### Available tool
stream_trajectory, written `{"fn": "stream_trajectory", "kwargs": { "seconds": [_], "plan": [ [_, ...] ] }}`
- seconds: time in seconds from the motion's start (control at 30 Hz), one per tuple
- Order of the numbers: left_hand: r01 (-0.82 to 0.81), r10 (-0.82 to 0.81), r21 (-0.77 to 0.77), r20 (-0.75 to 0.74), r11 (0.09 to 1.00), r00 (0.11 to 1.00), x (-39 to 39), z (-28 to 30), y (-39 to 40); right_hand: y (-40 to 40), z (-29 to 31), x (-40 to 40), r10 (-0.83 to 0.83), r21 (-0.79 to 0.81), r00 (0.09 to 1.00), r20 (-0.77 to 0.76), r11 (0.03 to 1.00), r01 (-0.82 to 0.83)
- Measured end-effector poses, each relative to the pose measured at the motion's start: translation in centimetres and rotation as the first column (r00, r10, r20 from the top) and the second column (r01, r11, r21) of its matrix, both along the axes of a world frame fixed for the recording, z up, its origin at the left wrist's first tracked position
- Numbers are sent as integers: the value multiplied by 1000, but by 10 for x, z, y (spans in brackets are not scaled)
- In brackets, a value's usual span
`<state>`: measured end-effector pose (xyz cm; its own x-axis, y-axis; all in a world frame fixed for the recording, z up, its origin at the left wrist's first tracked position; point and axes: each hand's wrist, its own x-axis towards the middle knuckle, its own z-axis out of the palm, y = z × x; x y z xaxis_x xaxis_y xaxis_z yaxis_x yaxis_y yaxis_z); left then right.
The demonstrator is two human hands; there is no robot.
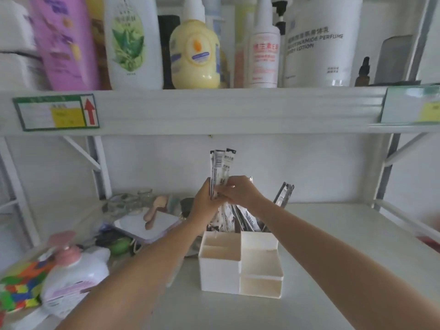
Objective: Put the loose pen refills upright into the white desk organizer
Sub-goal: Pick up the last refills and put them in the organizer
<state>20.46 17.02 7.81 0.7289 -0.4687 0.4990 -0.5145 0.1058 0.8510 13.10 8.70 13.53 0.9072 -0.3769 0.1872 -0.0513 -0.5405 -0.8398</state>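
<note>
White shelf unit point(333, 246), lower shelf surface bearing the white desk organizer point(240, 263). Above the organizer, the upper shelf point(214, 110) carries a row of lotion and shampoo bottles point(133, 41). Left of the organizer: a pump bottle point(76, 275), a coloured puzzle block point(19, 287), a mirror or tablet with a wooden brush point(154, 210) on it, glass jars point(133, 201) behind. Nothing obstructs the organizer's front compartments. Both forearms reach over the organizer. Left hand point(204, 203) and right hand point(240, 191) are closed together on a bundle of wrapped pen refills point(222, 167), held upright above the organizer's rear compartment. Further refills point(283, 194) lean in that rear compartment, to the right of the hands.
</note>
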Motion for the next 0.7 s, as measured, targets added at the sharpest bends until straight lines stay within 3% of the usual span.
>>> {"fn": "stream_trajectory", "kwargs": {
  "seconds": [0.13, 0.37, 0.47, 0.57, 0.7],
  "plan": [
    [2, -7, -77, -61, 997, 998, 7, -25, -9, -4, -15, 7, 22, -144, 997, -74, 989, -32],
    [57, -59, -29, -67, 998, 996, 7, -50, -21, -13, -41, 10, 4, -189, 982, -190, 981, -41],
    [67, -62, 74, -66, 995, 996, 11, -45, -15, -12, -44, 13, 11, -155, 975, -222, 987, -47],
    [177, -159, 217, -98, 960, 982, 16, -43, -2, -9, -44, 18, 28, -213, 957, -288, 973, -93],
    [208, -175, 267, -140, 941, 974, 19, -36, 12, -7, -40, 21, 28, -207, 940, -341, 973, -105]
  ]
}}
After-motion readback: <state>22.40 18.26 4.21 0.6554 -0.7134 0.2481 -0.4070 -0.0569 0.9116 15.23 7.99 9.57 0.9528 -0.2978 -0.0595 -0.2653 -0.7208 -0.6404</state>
